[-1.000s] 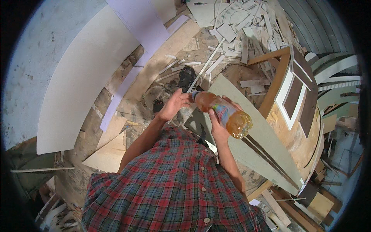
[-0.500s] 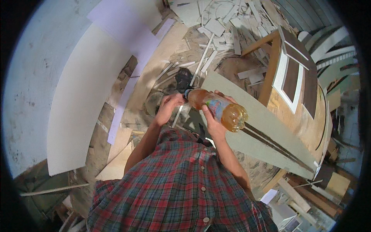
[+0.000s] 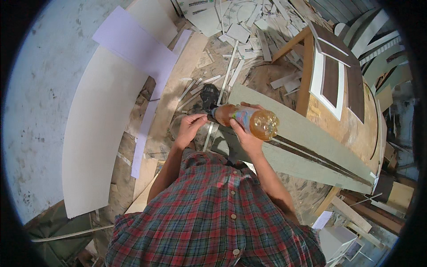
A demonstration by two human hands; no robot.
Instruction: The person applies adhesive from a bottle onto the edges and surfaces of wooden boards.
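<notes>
A clear plastic bottle (image 3: 264, 126) of amber liquid lies tilted in my right hand (image 3: 250, 141), its base to the right and its narrow neck to the left. My right thumb and fingers wrap round it at the printed label (image 3: 242, 116). Close by the bottle's bluish neck end is my left hand (image 3: 190, 130), its thumb and forefinger pinched together. Whether anything small is between those fingertips, I cannot tell. A dark shoe (image 3: 210, 95) shows just beyond the neck.
Long grey-green boards (image 3: 311, 142) slant away to the right, near a wooden table (image 3: 351, 133) with dark and white panels. Pale curved boards (image 3: 102, 120) and a lilac sheet (image 3: 133, 42) lie left. Offcuts (image 3: 238, 33) litter the floor ahead.
The view has shifted a little. The bottle's base has swung slightly up and left, with my right hand still round it. My left fingertips are now slightly lower beside the neck.
</notes>
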